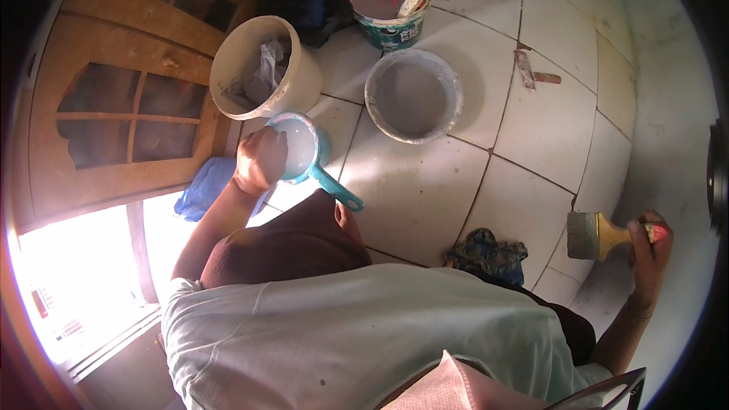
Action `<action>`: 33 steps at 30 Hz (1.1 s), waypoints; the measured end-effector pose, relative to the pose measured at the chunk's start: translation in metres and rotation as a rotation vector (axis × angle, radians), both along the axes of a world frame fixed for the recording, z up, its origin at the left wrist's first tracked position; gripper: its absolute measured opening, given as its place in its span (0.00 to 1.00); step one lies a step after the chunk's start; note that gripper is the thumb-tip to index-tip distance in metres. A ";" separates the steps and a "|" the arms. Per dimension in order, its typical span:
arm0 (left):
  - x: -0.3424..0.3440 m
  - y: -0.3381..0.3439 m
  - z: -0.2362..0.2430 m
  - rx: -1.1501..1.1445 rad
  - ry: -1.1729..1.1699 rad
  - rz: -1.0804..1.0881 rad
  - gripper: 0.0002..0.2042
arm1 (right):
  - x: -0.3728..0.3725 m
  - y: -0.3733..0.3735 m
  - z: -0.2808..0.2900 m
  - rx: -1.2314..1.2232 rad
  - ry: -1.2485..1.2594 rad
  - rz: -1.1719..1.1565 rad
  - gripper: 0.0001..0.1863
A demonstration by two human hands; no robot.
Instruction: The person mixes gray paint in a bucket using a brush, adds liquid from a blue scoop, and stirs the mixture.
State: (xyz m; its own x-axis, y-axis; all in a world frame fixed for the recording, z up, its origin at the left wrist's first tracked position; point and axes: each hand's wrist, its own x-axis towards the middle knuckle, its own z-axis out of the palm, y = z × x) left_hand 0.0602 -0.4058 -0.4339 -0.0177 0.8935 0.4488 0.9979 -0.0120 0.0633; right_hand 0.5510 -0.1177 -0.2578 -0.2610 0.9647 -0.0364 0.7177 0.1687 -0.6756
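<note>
My left hand [262,161] is closed on the rim of a blue plastic dipper [322,153] that holds a pale, milky liquid. The dipper's handle points down toward my leg, with no hand on it. Out at the right, my right hand [649,247] grips a wide paintbrush [607,237] by its handle. The brush's broad grey bristles point left, close to the pale wall [664,76]. Beyond the dipper stands a round tub [456,91] with grey liquid inside.
A cream bucket [310,80] with crumpled white material stands beside a wooden panelled door [114,38]. Farther off is a teal bucket [387,34] with pinkish contents and tools. A scraper [525,70] and a patterned cloth [490,254] lie on the tiled floor; a blue bag [205,188] is at left.
</note>
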 end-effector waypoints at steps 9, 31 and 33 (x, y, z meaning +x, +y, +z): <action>0.018 -0.009 -0.020 -0.421 -0.058 0.211 0.04 | 0.015 0.019 0.018 -0.222 0.009 0.059 0.07; 0.050 0.109 0.020 -0.770 -0.002 0.419 0.08 | 0.061 0.072 -0.009 -0.211 0.141 -0.067 0.14; 0.058 0.108 -0.001 -0.733 -0.081 0.448 0.08 | 0.062 0.077 -0.015 -0.161 0.108 -0.126 0.13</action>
State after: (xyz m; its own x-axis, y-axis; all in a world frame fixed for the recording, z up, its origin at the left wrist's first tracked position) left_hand 0.1177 -0.2979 -0.4352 -0.4451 0.8580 -0.2562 0.8907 0.4538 -0.0276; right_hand 0.6130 -0.0411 -0.2724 -0.1493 0.9739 -0.1711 0.6481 -0.0343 -0.7608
